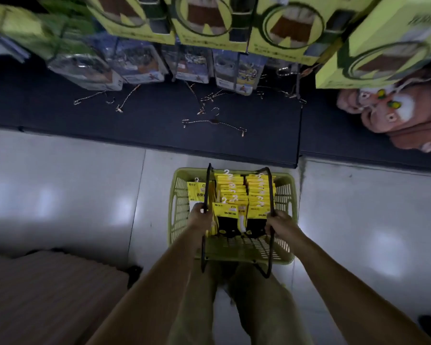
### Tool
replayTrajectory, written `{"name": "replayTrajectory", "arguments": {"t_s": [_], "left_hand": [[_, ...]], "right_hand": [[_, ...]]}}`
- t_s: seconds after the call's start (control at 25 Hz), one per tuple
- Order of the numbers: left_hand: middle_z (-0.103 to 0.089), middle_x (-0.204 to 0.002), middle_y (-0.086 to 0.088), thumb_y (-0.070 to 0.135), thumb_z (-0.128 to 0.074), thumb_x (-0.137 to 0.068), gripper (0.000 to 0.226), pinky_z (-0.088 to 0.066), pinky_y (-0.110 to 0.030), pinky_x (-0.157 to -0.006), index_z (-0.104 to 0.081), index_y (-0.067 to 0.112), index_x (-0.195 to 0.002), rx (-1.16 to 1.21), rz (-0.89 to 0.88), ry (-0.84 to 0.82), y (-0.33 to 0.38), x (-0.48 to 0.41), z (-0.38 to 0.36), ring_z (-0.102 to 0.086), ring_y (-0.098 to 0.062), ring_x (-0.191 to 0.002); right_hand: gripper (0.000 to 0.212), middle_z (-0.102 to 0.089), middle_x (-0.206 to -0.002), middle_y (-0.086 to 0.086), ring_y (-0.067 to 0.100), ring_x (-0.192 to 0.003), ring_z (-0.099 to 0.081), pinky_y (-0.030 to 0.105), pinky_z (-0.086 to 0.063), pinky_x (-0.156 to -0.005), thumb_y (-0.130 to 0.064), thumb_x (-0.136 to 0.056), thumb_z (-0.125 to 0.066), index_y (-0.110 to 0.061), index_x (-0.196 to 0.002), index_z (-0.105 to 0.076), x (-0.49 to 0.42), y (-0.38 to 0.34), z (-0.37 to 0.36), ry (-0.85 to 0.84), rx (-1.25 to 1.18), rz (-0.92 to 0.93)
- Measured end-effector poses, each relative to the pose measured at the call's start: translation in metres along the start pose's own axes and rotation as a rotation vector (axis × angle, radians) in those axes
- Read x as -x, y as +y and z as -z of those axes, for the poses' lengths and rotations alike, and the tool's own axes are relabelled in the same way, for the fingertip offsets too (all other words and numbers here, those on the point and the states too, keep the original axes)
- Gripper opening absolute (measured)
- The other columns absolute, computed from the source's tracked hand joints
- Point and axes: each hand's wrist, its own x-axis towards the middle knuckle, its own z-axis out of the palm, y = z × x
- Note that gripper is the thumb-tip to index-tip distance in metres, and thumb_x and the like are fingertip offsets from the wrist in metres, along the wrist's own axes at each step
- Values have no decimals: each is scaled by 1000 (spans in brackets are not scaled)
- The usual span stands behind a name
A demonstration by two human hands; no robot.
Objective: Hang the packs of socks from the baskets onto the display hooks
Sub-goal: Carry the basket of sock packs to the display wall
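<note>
A yellow-green plastic basket [177,210] stands on the tiled floor right in front of me. It is packed with rows of yellow sock packs [234,189] with white hooks on top. My left hand [200,216] grips the left black wire handle [207,185]. My right hand [280,225] grips the right black wire handle [270,188]. Above, yellow-green boxed packs [204,21] hang on the display hooks, with bluish packs [192,66] in a lower row.
A dark low shelf base [144,130] runs under the display, with several loose metal clip hangers [214,122] lying on it. Pink plush goods [393,115] lie at the right. A brown striped surface [47,295] fills the lower left. My legs stand behind the basket.
</note>
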Motion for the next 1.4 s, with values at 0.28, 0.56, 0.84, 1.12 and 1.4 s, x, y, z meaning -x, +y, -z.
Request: {"name": "replayTrajectory", "arguments": {"t_s": [0.28,0.56,0.84,1.12,1.4], "left_hand": [[-56,-74,-6,7,-46,-91,24,-42,-21,-47,-57,-2,-110,165,36,161,-10,112,116,-51,-14,-54],[-58,-66,-3,14,-51,-90,8,-52,-37,-64,-56,10,-85,271,-30,190,-16,142,257,-58,-17,-53],[-59,-62,-2,25,-51,-92,6,-51,-30,-49,-50,21,-96,382,-77,231,-12,139,436,-60,-16,-47],[-56,-63,-5,23,-49,-93,6,-46,-27,-44,-48,20,-98,567,-70,380,-9,102,604,-57,-17,-46],[-54,-65,-5,18,-48,-93,7,-42,-20,-36,-48,14,-99,695,-18,529,-13,83,791,-57,-18,-48]], "right_hand": [[15,-62,-67,4,17,-62,-60,31,-47,-68,-21,-92,-53,-13,-81,-57,129,-59,-22,-45,156,112],[20,-58,-57,6,19,-52,-57,27,-39,-53,-25,-94,-49,-8,-85,-54,185,-175,-111,-49,520,322],[23,-56,-57,8,5,-35,-55,23,-43,-47,-24,-95,-49,-6,-82,-56,226,-305,-256,-74,692,435],[23,-56,-60,4,19,-54,-57,31,-41,-53,-24,-94,-49,-11,-76,-49,251,-443,-431,-233,882,571],[24,-59,-62,3,17,-55,-61,37,-51,-66,-26,-94,-53,-16,-72,-50,293,-569,-622,-399,1023,658]]}}
